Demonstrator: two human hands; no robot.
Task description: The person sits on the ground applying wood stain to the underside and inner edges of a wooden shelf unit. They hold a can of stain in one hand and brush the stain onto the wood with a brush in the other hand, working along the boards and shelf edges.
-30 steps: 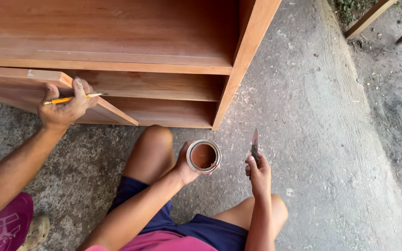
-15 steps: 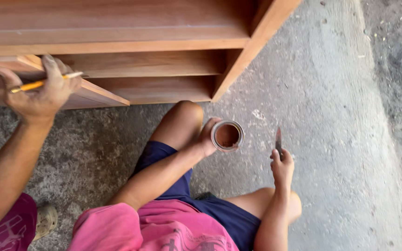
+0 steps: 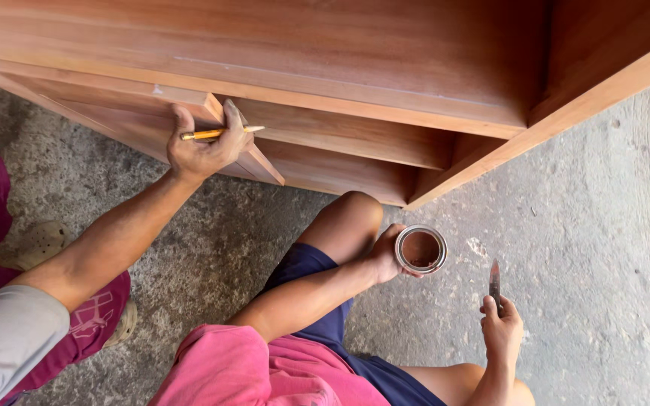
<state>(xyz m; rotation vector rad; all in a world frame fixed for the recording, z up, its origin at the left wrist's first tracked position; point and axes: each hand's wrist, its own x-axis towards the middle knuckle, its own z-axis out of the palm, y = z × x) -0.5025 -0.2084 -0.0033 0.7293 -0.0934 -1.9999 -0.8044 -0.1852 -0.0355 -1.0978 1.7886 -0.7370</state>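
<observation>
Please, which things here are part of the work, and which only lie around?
In the work: small round tin in the left hand; thin blade in the right hand; wooden cabinet; a co-worker's hand holding a pencil against it.
Only around: beige shoe; pale scrap on the concrete floor.

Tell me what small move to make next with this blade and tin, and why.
Probably bring the blade in your right hand across to the tin and dip its tip. Your left hand holds the tin open side up, with brown paste showing inside, and the blade points up beside it, not touching it.
</observation>
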